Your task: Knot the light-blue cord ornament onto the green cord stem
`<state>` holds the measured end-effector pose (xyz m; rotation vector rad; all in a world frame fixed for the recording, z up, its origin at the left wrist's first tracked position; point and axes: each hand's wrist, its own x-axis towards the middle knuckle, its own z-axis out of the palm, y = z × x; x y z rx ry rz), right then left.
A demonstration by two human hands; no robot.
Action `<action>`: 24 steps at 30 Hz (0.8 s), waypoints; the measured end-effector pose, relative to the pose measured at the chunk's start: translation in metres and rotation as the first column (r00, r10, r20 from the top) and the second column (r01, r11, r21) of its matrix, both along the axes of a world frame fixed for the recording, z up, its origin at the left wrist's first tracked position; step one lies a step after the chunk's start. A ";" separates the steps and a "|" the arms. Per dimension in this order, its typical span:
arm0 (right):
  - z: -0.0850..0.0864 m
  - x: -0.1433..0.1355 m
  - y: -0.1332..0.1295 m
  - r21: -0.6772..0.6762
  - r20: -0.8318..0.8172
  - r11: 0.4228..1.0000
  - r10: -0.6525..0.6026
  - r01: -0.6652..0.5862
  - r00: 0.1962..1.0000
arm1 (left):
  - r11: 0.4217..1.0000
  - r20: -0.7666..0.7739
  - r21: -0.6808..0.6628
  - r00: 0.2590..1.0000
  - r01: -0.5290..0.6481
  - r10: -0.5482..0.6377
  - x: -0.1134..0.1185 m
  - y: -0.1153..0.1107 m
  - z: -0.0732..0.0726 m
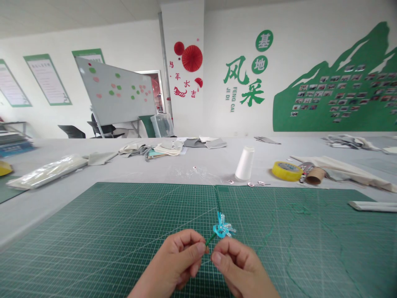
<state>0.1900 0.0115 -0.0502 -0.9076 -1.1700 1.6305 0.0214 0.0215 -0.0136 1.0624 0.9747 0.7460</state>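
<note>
A small bright-blue flower (221,230) with thin, pale, bead-like strands stands tilted above the green cutting mat (139,215). Its short green stem (211,239) runs down into my left hand (181,258), which pinches it between thumb and forefinger. Just right of the stem, my right hand (237,265) is closed, thumb against the fingers, below the petals. What those fingers hold, if anything, is too small to make out. Loose green thread (290,238) trails in curves over the right part of the mat.
Behind the mat stand a white thread cone (245,163), a yellow tape roll (287,171) and a brown cardboard tube (315,176). A clear plastic-wrapped bundle (51,169) lies on the left. Cloth pieces (169,147) are heaped farther back, and a folded white strip (372,206) lies at right.
</note>
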 end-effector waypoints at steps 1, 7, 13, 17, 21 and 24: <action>0.001 0.000 0.000 -0.001 0.009 1.000 0.003 -0.003 1.000 | 1.000 0.014 -0.006 1.000 -0.012 0.012 0.000 -0.001 0.001; 0.002 0.003 0.000 -0.019 0.023 1.000 0.001 0.000 1.000 | 0.998 0.090 -0.067 0.996 -0.004 0.010 -0.001 -0.006 0.008; -0.001 0.004 0.002 -0.009 0.037 0.999 -0.030 0.031 0.999 | 0.997 0.105 -0.083 0.994 -0.012 0.020 -0.001 -0.007 0.011; 0.000 0.004 0.003 -0.005 0.045 0.999 -0.037 0.037 0.998 | 0.998 0.069 -0.055 0.997 -0.020 0.023 -0.003 -0.005 0.011; 0.003 0.004 0.003 -0.021 0.026 0.999 -0.039 0.040 0.999 | 0.997 -0.101 0.077 0.995 0.001 0.006 -0.008 0.002 0.006; 0.004 0.003 0.002 -0.033 0.034 0.998 -0.052 0.053 0.998 | 0.982 -0.226 0.186 0.972 -0.016 0.059 -0.009 0.004 0.006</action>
